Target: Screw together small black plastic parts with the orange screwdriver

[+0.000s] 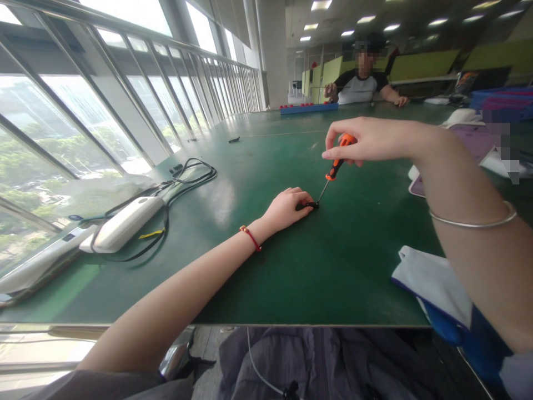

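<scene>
My right hand (364, 141) is closed round the top of an orange-and-black screwdriver (336, 164), which slants down to the left. Its metal tip meets a small black part (308, 206) on the green table (258, 261). My left hand (287, 208) rests on the table with fingers curled, pinning that black part from the left. A red string bracelet circles my left wrist and a silver bangle my right forearm.
A white power strip (125, 223) with black cables lies at the left by the window railing. White and blue cloth (441, 294) sits at the right edge, purple sheets further back. Another person sits at the far end behind a blue tray (308, 108).
</scene>
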Demonstrator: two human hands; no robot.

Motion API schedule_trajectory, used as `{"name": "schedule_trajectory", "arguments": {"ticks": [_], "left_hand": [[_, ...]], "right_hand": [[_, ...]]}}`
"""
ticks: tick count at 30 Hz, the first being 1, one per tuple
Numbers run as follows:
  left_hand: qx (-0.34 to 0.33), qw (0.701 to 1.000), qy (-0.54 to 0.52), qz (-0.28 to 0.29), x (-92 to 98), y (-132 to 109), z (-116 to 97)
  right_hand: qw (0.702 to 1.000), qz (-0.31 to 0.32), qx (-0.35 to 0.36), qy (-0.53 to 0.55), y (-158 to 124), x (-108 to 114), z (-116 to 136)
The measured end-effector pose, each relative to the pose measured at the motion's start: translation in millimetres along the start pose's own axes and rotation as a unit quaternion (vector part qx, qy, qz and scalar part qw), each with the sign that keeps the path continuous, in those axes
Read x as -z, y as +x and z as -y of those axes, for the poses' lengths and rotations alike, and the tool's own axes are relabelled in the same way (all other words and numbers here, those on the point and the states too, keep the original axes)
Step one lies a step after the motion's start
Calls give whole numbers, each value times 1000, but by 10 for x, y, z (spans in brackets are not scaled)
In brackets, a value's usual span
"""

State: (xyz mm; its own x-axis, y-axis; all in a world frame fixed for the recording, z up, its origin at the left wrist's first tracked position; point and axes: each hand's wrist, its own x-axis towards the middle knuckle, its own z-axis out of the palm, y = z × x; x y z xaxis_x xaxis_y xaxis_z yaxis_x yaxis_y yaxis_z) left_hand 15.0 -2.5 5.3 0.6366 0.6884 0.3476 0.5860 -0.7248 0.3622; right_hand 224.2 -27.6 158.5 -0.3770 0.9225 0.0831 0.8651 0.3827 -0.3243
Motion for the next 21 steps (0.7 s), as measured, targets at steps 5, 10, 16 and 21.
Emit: {"name": "schedule_trajectory", "arguments": {"ticks": [5,10,16,21], "left_hand": [[-1,1000,3,0,2,-2,-3],[-2,1000,6,2,3,-1,-5],[-3,1000,9,0,0,-4,-7],[-6,1000,10,-2,-2,-4,-5]], "right_hand": [[1000,17,8,16,-25,19,23],[1000,8,25,-4,11,11,-17],[999,36,18,16,-2,6,2],[1000,16,13,23,10,-28,-4]]}}
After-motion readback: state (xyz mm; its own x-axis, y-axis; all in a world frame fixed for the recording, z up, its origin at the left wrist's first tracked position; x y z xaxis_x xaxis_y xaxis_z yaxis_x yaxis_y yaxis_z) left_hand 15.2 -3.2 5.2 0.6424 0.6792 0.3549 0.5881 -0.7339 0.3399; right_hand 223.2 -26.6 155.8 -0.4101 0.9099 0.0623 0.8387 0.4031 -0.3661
